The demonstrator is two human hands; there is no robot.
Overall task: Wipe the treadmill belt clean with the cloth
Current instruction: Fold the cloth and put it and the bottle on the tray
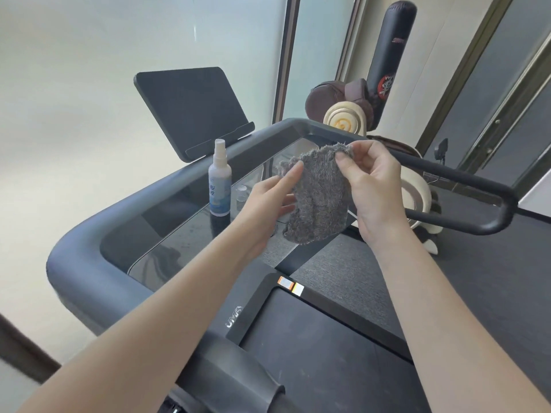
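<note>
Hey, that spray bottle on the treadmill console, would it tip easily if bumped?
Probably: the spray bottle is tall and narrow on a small base. The glossy console looks smooth, so it may also slide.

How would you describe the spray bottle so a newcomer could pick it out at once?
Start at the treadmill's glossy dark console, below the tilted black screen. Standing upright on it, left of the grey cloth, is the spray bottle. It is the only tall white-and-blue item there, beside a small clear cap.

A spray bottle [220, 186] (upright), punching bag [390, 49]
</note>
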